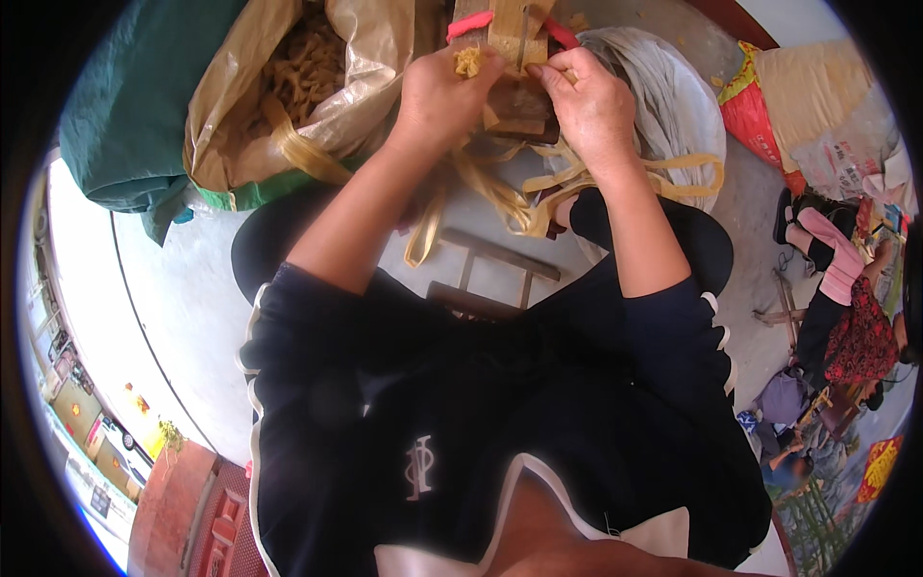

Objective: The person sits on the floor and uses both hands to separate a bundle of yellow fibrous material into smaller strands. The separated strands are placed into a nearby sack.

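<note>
In front of me stands a wooden block (506,37) with a thin dark metal piece upright on it and pinkish-red cloth at its sides. My left hand (433,96) is closed round a small crumpled yellowish bunch (468,62), just left of the block. My right hand (591,108) pinches its fingers together by the metal piece. A bit of yellowish strip shows at those fingers. Long tan strips (505,200) hang in loops beneath both hands, some passing under my right wrist. Their far ends are hidden.
A tan plastic bag (223,106) holding curled brownish strips (306,65) stands left, beside dark green cloth (144,106). A whitish sack (663,87) is at the right. Between my knees is a small wooden frame (495,255). Other people (856,337) sit at the far right.
</note>
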Demonstrator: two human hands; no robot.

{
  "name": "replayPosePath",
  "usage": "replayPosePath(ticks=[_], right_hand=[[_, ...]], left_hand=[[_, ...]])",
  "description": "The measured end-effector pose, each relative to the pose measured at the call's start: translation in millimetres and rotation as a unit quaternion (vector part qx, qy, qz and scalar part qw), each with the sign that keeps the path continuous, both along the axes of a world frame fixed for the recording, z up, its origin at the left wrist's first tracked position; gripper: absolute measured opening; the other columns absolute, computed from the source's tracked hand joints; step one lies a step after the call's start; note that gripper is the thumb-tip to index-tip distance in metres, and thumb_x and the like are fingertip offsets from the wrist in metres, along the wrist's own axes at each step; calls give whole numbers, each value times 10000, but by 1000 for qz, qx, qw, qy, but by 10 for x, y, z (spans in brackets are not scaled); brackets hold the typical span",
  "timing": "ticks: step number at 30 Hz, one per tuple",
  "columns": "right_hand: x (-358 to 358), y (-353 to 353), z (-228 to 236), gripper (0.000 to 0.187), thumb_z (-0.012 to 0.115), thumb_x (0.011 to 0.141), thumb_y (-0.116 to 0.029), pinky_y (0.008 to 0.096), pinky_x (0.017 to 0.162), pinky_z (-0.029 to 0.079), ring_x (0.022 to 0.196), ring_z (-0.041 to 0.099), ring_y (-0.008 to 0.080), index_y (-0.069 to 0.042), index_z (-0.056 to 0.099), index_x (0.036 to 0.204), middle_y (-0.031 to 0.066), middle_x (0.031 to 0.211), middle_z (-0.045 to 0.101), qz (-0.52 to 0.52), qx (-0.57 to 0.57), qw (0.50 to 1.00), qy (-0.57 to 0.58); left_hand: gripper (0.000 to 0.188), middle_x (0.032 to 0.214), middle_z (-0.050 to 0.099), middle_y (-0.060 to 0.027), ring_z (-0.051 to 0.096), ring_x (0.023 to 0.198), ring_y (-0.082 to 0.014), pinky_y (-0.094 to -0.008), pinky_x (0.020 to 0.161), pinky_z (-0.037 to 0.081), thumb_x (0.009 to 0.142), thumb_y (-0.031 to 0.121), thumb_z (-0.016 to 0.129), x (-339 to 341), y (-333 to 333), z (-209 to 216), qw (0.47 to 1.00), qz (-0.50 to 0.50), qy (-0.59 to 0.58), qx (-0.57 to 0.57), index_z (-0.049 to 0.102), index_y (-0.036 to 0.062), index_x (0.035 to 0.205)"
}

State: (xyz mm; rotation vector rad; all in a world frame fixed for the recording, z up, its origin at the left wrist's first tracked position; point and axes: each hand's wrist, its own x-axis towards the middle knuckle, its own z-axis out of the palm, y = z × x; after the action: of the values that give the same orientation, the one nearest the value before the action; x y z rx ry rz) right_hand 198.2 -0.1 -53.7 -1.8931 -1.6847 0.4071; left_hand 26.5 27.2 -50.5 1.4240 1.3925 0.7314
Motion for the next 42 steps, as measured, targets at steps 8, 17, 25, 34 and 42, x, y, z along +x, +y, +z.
replayPosePath(ticks=[8, 17, 25, 34, 42], right_hand=[[-122, -263, 166, 204, 771, 753, -130, 288, 509, 478, 562, 617, 204, -69, 582, 798, 54, 665, 632, 118, 164, 969, 141], [35, -307, 340, 197, 569, 901, -97, 275, 530, 457, 550, 585, 178, 25, 600, 751, 81, 653, 624, 246, 148, 930, 229], [-106, -355, 223, 165, 600, 905, -139, 232, 681, 470, 773, 574, 66, 0, 665, 967, 11, 838, 638, 143, -188, 817, 526], [-123, -372, 229, 215, 617, 887, -115, 178, 504, 350, 586, 457, 36, 16, 631, 1057, 25, 867, 639, 102, -241, 568, 780], [-129, -464, 357, 218, 645, 900, -207, 221, 516, 413, 594, 569, 73, 10, 659, 921, 44, 669, 636, 139, -109, 888, 425]], left_hand=[[255, 906, 641, -21, 567, 762, -94, -235, 741, 472, 937, 155, 554, -64, -307, 247, 991, -38, -116, 61, 627, 38, 1151], [298, 700, 627, -77, 571, 589, -131, -260, 571, 463, 858, 278, 650, -95, -502, 485, 869, -297, -219, -331, 667, -19, 865], [149, 767, 617, -77, 618, 651, -200, -287, 568, 494, 822, 111, 689, -217, -241, 411, 916, -260, 9, 304, 663, 70, 962], [284, 996, 651, -73, 660, 820, -236, -295, 666, 543, 638, -5, 716, -235, -331, 364, 863, -150, 75, 476, 687, 74, 909], [315, 1127, 640, -111, 655, 955, -264, -342, 807, 527, 706, -83, 609, -229, -308, 369, 970, -201, 26, 133, 665, 27, 996]])
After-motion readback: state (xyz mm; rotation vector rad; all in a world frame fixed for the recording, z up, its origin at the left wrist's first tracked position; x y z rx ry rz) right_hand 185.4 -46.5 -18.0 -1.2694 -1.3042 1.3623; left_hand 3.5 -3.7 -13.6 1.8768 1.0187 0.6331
